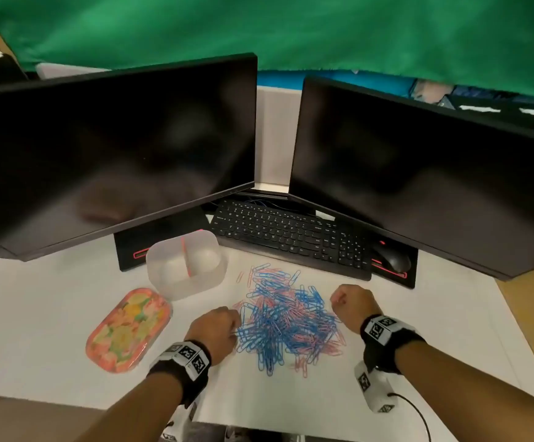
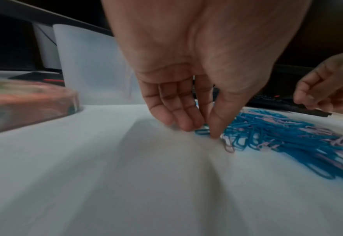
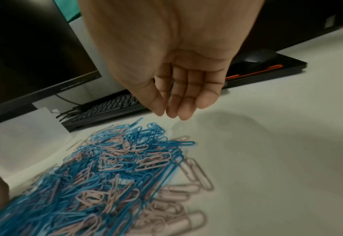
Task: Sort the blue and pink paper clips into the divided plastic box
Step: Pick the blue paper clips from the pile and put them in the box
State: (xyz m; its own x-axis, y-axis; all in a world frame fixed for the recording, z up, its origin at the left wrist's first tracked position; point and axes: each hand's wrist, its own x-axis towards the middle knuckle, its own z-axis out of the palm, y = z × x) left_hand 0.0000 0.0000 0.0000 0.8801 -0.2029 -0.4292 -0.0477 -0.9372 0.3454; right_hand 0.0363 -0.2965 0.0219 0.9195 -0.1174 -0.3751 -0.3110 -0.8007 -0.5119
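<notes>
My left hand [image 1: 216, 327] is down at the near-left edge of the pile [image 1: 286, 320], fingers and thumb drawn together on the worktop [image 1: 52, 317]. In the left wrist view the thumb and fingertips [image 2: 186, 126] close on a blue clip [image 2: 202, 131] at the pile's edge; it looks like a pinch just forming, clip not lifted off yet as far as I can tell. My right hand [image 1: 350, 306] hovers off the pile's far-right side, fingers loosely curled, nothing in it from the right wrist view.

The pile is blue and pink clips all tangled, lying between my two hands. The box [image 1: 186, 266] sits beyond the pile to its left, pink divider [image 1: 185, 256] across the middle, both halves look empty. The lid [image 1: 128, 330] lies left of the pile, nearer me than the box.

Doing this step well, my judgement:
- Pick from the edge, one colour only; clips hook each other, so drag the blue one clear of the pile before lifting.
- If a pink one rides along, shake or strip it with the right hand.
- Fix one half for blue now and keep to it.
- Drop low over the box so nothing bounces across the divider.
</notes>
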